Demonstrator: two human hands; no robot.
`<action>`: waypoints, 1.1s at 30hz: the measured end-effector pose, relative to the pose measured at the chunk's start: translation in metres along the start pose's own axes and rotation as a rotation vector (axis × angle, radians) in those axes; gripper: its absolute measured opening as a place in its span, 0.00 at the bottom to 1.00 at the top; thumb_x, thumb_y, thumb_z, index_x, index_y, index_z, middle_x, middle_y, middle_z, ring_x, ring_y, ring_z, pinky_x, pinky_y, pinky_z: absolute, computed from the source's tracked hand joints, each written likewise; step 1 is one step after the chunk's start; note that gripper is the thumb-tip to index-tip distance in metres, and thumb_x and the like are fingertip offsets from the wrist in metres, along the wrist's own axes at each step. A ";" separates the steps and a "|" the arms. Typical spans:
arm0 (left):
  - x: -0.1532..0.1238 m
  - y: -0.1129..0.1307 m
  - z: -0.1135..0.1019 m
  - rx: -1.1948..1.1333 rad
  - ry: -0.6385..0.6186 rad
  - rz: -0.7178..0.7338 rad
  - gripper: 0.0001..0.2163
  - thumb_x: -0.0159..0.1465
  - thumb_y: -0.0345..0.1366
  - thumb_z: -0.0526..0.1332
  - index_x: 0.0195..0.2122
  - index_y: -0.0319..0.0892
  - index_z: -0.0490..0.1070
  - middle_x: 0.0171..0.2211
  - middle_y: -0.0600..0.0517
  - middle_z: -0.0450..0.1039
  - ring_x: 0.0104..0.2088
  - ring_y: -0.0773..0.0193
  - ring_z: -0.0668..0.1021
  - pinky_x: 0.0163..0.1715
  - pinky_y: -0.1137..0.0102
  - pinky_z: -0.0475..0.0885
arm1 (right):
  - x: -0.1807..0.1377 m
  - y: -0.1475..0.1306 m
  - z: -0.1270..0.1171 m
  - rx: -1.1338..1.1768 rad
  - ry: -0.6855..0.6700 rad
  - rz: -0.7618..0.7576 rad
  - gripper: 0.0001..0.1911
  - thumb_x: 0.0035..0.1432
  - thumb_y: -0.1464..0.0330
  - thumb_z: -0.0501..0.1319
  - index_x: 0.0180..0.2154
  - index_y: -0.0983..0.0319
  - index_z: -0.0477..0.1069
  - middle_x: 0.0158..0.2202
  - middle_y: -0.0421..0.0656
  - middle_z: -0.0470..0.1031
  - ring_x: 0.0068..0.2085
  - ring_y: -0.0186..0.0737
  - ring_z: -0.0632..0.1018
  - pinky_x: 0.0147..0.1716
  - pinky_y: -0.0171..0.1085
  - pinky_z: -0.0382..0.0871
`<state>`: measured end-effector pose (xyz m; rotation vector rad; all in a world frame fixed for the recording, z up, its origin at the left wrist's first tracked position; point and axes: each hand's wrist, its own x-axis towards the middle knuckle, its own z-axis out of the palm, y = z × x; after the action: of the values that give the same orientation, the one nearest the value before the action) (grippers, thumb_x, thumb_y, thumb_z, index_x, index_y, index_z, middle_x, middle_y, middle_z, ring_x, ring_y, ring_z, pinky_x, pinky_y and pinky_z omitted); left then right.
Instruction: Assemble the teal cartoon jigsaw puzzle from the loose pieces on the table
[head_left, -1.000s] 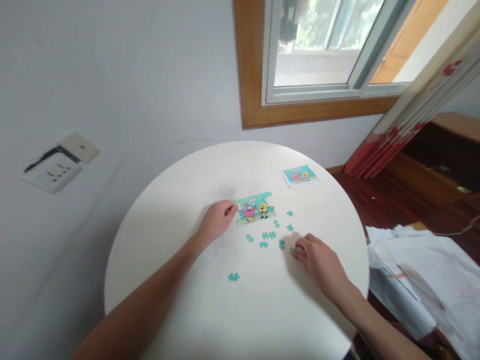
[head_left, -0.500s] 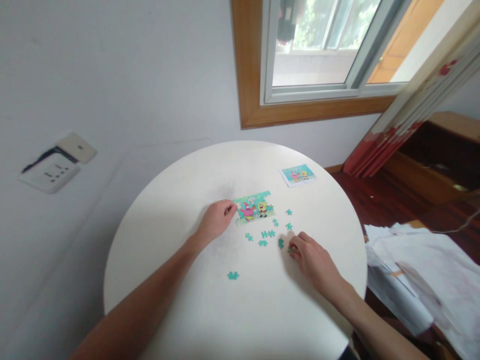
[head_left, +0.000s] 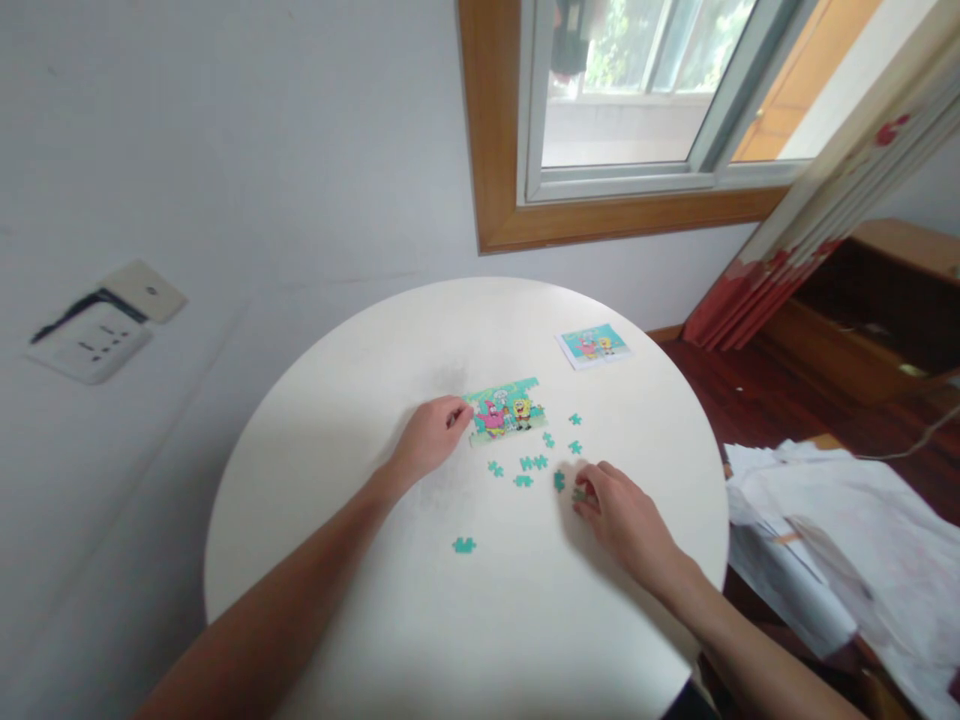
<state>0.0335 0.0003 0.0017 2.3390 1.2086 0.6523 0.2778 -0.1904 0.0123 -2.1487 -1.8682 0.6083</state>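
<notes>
A partly joined jigsaw puzzle (head_left: pixel 501 412) with a pink and a yellow cartoon figure lies flat on the white round table (head_left: pixel 315 440). My left hand (head_left: pixel 433 436) is closed at the puzzle's left edge, its fingertips touching it. My right hand (head_left: pixel 616 508) pinches a small puzzle piece (head_left: pixel 579 494) between thumb and fingers, low over the tabletop. Just left of it lies a dark green piece (head_left: pixel 559 481). Several loose green pieces (head_left: pixel 523 481) are scattered below and right of the puzzle. A lone piece (head_left: pixel 464 545) sits nearer to me.
A picture card (head_left: pixel 594 346) with the same cartoon scene lies toward the table's far right. A wall with a socket (head_left: pixel 94 340) is at the left, and a window (head_left: pixel 622 100) is beyond the table. White papers (head_left: pixel 840 540) are piled beside the table's right edge.
The view has shifted slightly. In my right hand, the pinched piece has turned a little and shows more of its face. My left hand stays at the puzzle's edge.
</notes>
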 end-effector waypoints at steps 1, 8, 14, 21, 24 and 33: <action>0.000 0.000 0.000 0.003 -0.002 0.000 0.15 0.68 0.41 0.54 0.27 0.40 0.71 0.25 0.54 0.71 0.25 0.66 0.68 0.27 0.71 0.59 | 0.000 0.000 0.001 -0.018 -0.003 0.002 0.06 0.59 0.74 0.59 0.39 0.61 0.69 0.41 0.47 0.74 0.42 0.45 0.75 0.38 0.37 0.63; 0.000 -0.001 0.001 -0.001 0.002 -0.002 0.15 0.67 0.40 0.54 0.27 0.40 0.71 0.25 0.54 0.71 0.24 0.66 0.68 0.27 0.71 0.59 | 0.003 -0.002 0.001 -0.016 -0.038 -0.052 0.06 0.59 0.76 0.56 0.38 0.62 0.68 0.41 0.47 0.73 0.43 0.45 0.73 0.38 0.37 0.62; 0.000 -0.001 0.000 -0.004 -0.004 -0.009 0.14 0.67 0.40 0.54 0.28 0.40 0.73 0.26 0.53 0.72 0.25 0.66 0.69 0.28 0.71 0.59 | 0.006 0.003 0.000 0.103 -0.029 -0.072 0.09 0.56 0.76 0.57 0.39 0.61 0.70 0.38 0.44 0.75 0.38 0.41 0.73 0.36 0.36 0.61; 0.001 -0.003 0.000 -0.004 0.005 -0.014 0.15 0.67 0.41 0.54 0.28 0.40 0.73 0.26 0.53 0.72 0.25 0.66 0.69 0.28 0.71 0.60 | 0.029 0.011 -0.027 0.348 0.038 -0.086 0.06 0.57 0.70 0.59 0.30 0.62 0.74 0.28 0.42 0.77 0.30 0.39 0.74 0.32 0.36 0.64; 0.001 -0.003 0.001 -0.015 0.004 -0.017 0.15 0.67 0.41 0.54 0.28 0.41 0.73 0.25 0.54 0.72 0.25 0.66 0.69 0.28 0.71 0.60 | 0.056 0.014 -0.048 0.393 0.126 -0.111 0.06 0.57 0.68 0.61 0.31 0.62 0.76 0.29 0.43 0.79 0.32 0.39 0.76 0.34 0.36 0.67; 0.000 -0.006 0.002 -0.003 0.002 -0.006 0.15 0.68 0.41 0.54 0.27 0.40 0.72 0.24 0.54 0.70 0.25 0.66 0.69 0.27 0.71 0.59 | 0.147 0.012 -0.049 0.466 0.082 -0.134 0.04 0.52 0.70 0.65 0.29 0.65 0.76 0.26 0.44 0.78 0.27 0.36 0.75 0.28 0.34 0.65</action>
<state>0.0305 0.0035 -0.0031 2.3319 1.2136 0.6538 0.3257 -0.0435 0.0275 -1.7105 -1.6147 0.8167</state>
